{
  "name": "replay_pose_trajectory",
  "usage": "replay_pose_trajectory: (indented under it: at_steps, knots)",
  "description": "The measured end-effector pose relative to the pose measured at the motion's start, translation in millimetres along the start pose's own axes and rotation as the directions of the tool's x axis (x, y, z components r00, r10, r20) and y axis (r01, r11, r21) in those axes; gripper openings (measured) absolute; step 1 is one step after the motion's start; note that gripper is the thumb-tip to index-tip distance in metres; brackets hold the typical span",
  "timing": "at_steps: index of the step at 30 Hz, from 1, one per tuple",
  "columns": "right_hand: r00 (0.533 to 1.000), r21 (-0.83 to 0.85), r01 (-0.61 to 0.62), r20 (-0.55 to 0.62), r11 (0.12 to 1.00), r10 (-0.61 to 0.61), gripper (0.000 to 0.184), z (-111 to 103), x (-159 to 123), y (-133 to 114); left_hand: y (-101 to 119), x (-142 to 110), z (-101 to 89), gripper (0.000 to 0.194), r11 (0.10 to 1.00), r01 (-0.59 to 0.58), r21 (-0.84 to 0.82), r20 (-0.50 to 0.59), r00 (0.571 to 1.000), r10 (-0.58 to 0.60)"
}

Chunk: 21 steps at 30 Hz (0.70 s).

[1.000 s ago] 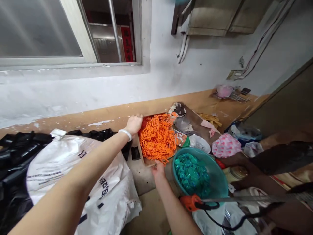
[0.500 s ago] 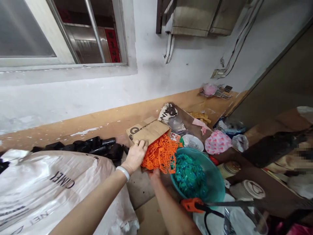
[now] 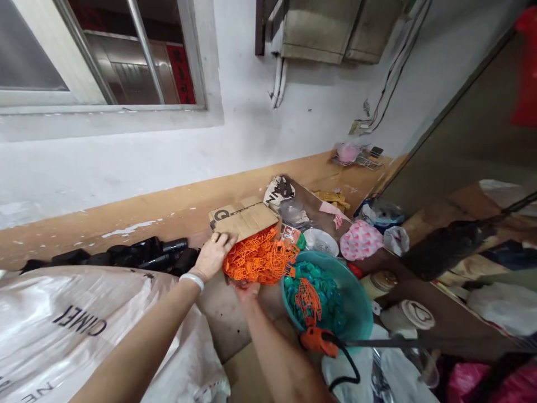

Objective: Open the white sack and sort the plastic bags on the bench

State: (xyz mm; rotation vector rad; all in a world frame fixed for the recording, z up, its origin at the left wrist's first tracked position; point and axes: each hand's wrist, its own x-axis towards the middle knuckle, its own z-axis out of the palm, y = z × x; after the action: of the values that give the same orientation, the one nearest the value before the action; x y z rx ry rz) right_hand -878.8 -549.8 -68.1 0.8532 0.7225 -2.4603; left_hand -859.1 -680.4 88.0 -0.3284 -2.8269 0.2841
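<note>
Fingers [image 3: 224, 238] of the left hand [image 3: 212, 258] curl over the near edge of a tilted cardboard box [image 3: 247, 220], gripping it, I'd judge, to hold that side up. The right hand [image 3: 246, 291] sits low against the opposite edge, seemingly bearing the weight; its fingers are mostly hidden, so I can't tell how tightly they close. At this slant the box's mouth faces the teal basin [image 3: 364, 316], and the tangled orange pieces [image 3: 262, 257] spread across to its rim, with one clump lying inside on the green pieces [image 3: 333, 305]. An orange-handled tool [image 3: 319, 340] lies at the basin's lower side. Beneath the wrists is a scuffed, greyish surface [image 3: 217, 319]; a bulky white sack [image 3: 104, 308] fills the lower left, black objects [image 3: 165, 253] behind it. Right of centre, a plate [image 3: 321, 242] and a pink patterned bag [image 3: 361, 239] crowd a brown surface [image 3: 455, 313]. Beyond, a peeling white wall [image 3: 168, 148] with a tan band runs beneath the window [image 3: 126, 61] at upper left.
</note>
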Motion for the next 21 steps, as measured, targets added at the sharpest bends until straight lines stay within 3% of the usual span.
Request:
replay_pose_trajectory:
  at_steps: [4,7,8,10,12,13,15,17,19,20,21]
  knots:
    - [0.99,-0.021,-0.037,-0.134,0.999,0.033,0.025,-47.3,-42.0,17.6,12.2,-7.0,-3.4,0.057,0.993,0.106,-0.06,-0.012,0.994,-0.107]
    - [0.989,-0.151,-0.104,-0.124,0.983,0.086,0.007,-96.9,-97.4,42.4,34.8,-19.7,-18.2,0.066,0.95,0.283,-0.13,-0.023,0.957,-0.288]
    - [0.987,-0.209,-0.14,-0.11,0.968,0.119,0.015,-113.8,-117.9,50.2,41.6,-27.4,-27.8,0.069,0.925,0.34,-0.168,-0.014,0.938,-0.347]
    - [0.983,-0.366,-0.182,-0.075,0.912,0.166,0.028,-145.2,-156.2,59.4,51.2,-50.4,-54.4,0.075,0.875,0.395,-0.282,0.021,0.914,-0.406]
    - [0.992,-0.61,-0.091,0.013,0.787,0.125,0.039,-168.9,-184.6,57.6,55.3,-86.3,-89.0,0.073,0.829,0.365,-0.424,0.012,0.918,-0.397]
    - [0.995,-0.698,-0.03,0.048,0.716,0.088,0.046,-176.7,-193.7,53.9,56.0,-109.5,-108.2,0.067,0.809,0.336,-0.483,-0.033,0.916,-0.4]
    - [0.989,-0.757,-0.076,0.023,0.649,0.143,0.066,-183.8,-203.9,46.0,56.8,-165.6,-146.3,0.051,0.786,0.315,-0.532,-0.17,0.87,-0.463]
    - [0.933,-0.719,-0.296,-0.076,0.629,0.352,0.087,-180.2,-209.9,43.7,56.5,-230.2,-175.6,0.042,0.748,0.442,-0.495,-0.29,0.728,-0.622]
    - [0.807,-0.674,-0.48,-0.088,0.562,0.583,0.099,-164.9,-216.6,50.4,52.6,-294.2,-186.4,0.048,0.607,0.673,-0.422,-0.36,0.491,-0.794]
    - [0.745,-0.664,-0.524,-0.054,0.534,0.664,0.099,-151.9,-220.0,57.1,48.9,-322.6,-183.5,0.064,0.499,0.761,-0.414,-0.359,0.367,-0.858]
    - [0.704,-0.653,-0.537,0.004,0.535,0.711,0.093,-134.9,-222.4,65.4,44.1,-346.9,-175.7,0.083,0.388,0.818,-0.425,-0.311,0.271,-0.911]
